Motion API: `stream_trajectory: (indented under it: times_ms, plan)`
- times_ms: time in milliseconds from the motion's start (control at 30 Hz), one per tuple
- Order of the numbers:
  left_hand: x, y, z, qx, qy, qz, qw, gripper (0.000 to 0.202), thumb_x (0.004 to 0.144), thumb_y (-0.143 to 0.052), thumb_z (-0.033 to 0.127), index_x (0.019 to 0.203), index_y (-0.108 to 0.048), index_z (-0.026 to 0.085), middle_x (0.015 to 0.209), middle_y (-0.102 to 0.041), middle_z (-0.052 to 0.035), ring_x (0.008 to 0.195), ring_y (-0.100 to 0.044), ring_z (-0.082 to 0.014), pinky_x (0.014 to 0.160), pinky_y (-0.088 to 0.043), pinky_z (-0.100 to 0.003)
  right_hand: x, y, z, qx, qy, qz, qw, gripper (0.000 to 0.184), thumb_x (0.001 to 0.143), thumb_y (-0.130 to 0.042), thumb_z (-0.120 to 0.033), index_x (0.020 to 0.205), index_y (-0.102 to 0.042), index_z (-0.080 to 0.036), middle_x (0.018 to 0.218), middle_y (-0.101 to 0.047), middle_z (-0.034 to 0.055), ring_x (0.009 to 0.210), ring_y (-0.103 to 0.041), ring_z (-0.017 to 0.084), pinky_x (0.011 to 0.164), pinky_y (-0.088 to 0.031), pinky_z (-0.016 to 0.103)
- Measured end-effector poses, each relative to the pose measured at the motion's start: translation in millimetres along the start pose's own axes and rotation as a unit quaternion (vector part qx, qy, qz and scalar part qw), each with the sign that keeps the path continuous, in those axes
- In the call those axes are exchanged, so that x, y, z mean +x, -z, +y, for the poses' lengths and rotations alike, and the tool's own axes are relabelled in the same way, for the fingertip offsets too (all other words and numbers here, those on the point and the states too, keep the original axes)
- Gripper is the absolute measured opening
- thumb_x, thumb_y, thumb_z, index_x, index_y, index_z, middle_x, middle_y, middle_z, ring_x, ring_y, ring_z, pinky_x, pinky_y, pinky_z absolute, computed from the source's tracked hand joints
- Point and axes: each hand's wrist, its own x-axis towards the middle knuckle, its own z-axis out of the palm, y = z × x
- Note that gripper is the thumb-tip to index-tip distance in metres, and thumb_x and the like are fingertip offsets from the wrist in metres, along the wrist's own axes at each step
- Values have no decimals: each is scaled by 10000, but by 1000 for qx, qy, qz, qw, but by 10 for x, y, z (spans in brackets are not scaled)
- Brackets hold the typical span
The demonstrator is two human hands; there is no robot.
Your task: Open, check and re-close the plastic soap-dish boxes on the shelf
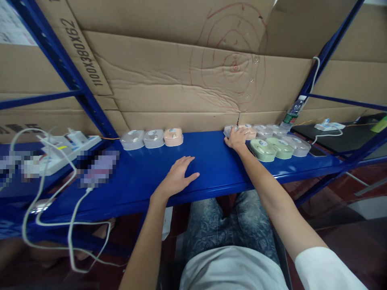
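My right hand (pixel 236 137) reaches to the back of the blue shelf, its fingers closed over a small grey rounded plastic case (pixel 227 131) and hiding much of it. Beside that hand sits a peach case (pixel 249 131); two more grey ones (pixel 262 132) continue the back row. In front of them stand two green cases (pixel 263 150) and a grey one (pixel 296 146). My left hand (pixel 177 175) hovers over or rests on the shelf's front part, fingers stretched and thumb apart, holding nothing. Farther left, two grey cases (pixel 132 139) and a peach case (pixel 173 137) form a row.
The blue shelf (pixel 211 161) meets a cardboard wall (pixel 157 68) marked with red rings. A water bottle (pixel 293 110) leans at the back right. On the left lie a power strip (pixel 69 151), a blurred-out phone (pixel 101 167) and looping white cables (pixel 71 241).
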Motion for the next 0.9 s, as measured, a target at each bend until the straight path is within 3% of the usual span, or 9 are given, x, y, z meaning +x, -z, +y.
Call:
stream_trajectory:
  times_ms: [200,400,600,700,900]
  plan:
    - [-10,-7,-16,-5,-1,0,1000,741,999,-574,631,1612,-453,233,1710,-404,-140,1627,-273,-364,1287,-284,-601,87,-49,-19,8,-9,7,1000,900,980,-538,-615,1643,-293,-59,1642,-299,410,1527,-242,618,1115,-140,846]
    - [-13,-19,-30,-7,-3,8,1000,757,997,-587,627,1624,-430,232,1702,-415,-145,1622,-284,-370,1286,-290,-595,69,-89,-35,35,-19,36,999,948,966,-548,-629,1660,-251,-56,1658,-268,413,1548,-192,621,1114,-65,871]
    - [-12,-11,19,10,-6,52,999,744,1029,-557,595,1647,-366,226,1663,-455,-153,1563,-389,-355,1259,-357,-545,-153,6,-56,36,67,104,992,919,991,-527,-562,1672,-216,-30,1694,-246,366,1571,-148,592,1176,-59,811]
    - [181,103,-35,70,-16,70,995,742,1024,-566,558,1625,-381,164,1612,-488,-194,1535,-404,-387,1252,-358,-548,-372,77,-105,44,149,121,980,865,1004,-510,-535,1673,-251,-52,1717,-248,321,1592,-147,549,1229,-88,743]
    - [855,424,-371,224,3,107,969,755,945,-657,430,1519,-430,-4,1578,-448,-321,1547,-314,-484,1271,-263,-586,-753,173,-228,82,248,64,963,841,1022,-507,-507,1689,-232,-75,1718,-277,300,1605,-228,482,1287,-168,626]
